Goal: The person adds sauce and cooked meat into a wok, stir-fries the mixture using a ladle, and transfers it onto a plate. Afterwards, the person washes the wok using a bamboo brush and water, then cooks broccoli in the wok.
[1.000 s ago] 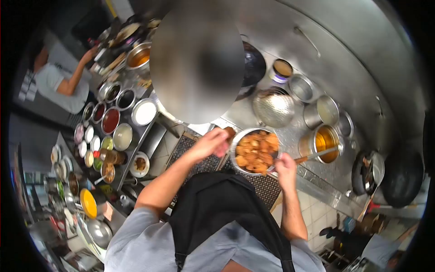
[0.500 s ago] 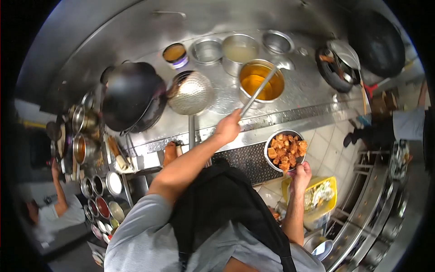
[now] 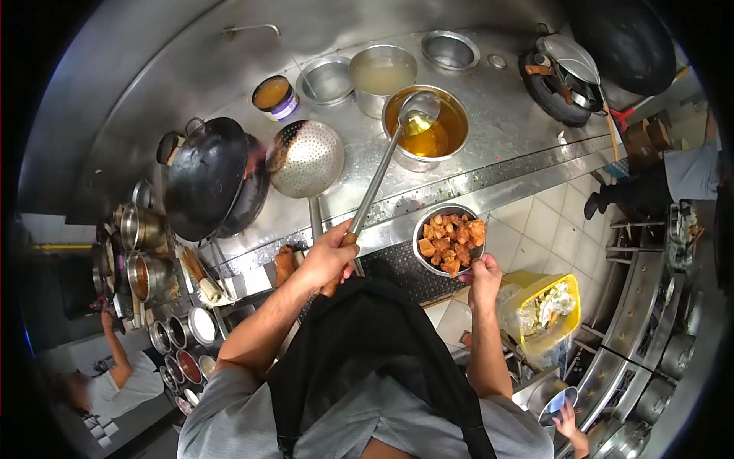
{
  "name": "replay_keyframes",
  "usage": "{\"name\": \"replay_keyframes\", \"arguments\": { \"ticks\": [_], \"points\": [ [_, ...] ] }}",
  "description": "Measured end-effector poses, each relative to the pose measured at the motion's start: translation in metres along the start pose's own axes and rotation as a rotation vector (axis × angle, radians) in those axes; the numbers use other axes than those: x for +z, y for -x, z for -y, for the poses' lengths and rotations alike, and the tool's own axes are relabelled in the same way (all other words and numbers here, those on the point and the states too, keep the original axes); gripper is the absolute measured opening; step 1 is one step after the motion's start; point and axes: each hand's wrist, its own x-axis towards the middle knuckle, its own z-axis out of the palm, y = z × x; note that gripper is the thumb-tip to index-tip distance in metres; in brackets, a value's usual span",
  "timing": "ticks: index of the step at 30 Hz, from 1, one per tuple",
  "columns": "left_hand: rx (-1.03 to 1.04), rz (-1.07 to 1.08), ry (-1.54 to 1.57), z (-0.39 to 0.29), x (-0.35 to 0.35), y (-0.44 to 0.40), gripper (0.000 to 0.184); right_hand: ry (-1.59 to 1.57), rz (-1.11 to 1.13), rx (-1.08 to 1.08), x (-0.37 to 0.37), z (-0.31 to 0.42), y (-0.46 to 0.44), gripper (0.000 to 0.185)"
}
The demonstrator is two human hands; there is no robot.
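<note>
My left hand [image 3: 327, 258] is wrapped around the wooden-ended handle of a long metal ladle [image 3: 378, 180]. The ladle's bowl is over the mouth of a steel pot [image 3: 413, 162] of amber oil [image 3: 451, 122], with some yellow liquid showing at the bowl. In my right hand [image 3: 483, 281] is the rim of a round metal bowl [image 3: 420, 228]. Browned, fried-looking chunks [image 3: 453, 241] fill it, held low between the counter and my body. A perforated skimmer [image 3: 307, 162] lies left of the ladle, beside a black wok [image 3: 205, 176].
Behind the oil pot stand a pot of cloudy liquid [image 3: 382, 67], two metal bowls and a purple-labelled tub [image 3: 275, 98]. A yellow-rimmed bin [image 3: 566, 336] is right of my right arm. Other people are at both sides; another person's hand [image 3: 567, 424] shows at lower right.
The ladle's bowl has come from beyond the oil pot's right rim to over its mouth. My left hand has drawn back toward my body. The camera view has shifted.
</note>
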Motion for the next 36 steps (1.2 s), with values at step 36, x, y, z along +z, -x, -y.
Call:
{"name": "replay_keyframes", "arguments": {
  "ticks": [36],
  "points": [
    [-0.077, -0.935, -0.375, 0.199, -0.411, 0.201, 0.065, 0.359, 0.596, 0.128, 0.372, -0.114, 0.136, 0.013]
  ]
}}
